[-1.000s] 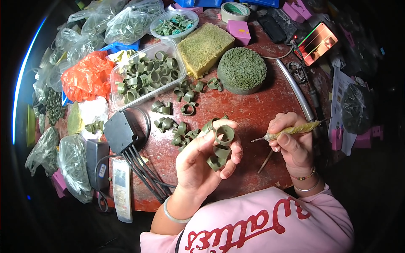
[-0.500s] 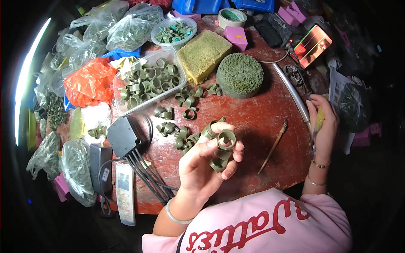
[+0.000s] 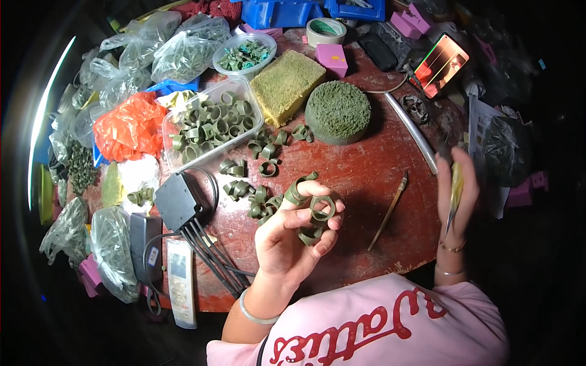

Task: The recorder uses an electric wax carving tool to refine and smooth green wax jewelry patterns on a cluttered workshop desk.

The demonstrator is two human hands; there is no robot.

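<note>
My left hand, raised over the near middle of the table, holds a small cluster of olive-green rings between thumb and fingers. Behind it, more green ring pieces lie loose and fill a clear plastic container. At the right edge, my right hand has a thin yellow-wrapped tool lying along its fingers, which reach up toward a dark object, too blurred to identify. Left of that hand lie a thin wooden stick tool and a long silver rod.
Behind are a green round pad, a sponge block, pink blocks and a lit phone. At left are a black box with cables, a remote, an orange bag and several clear bags.
My right hand has moved from the middle out to the right, its tool turned from level to upright. My left hand still holds the rings, slightly shifted in the picture.
</note>
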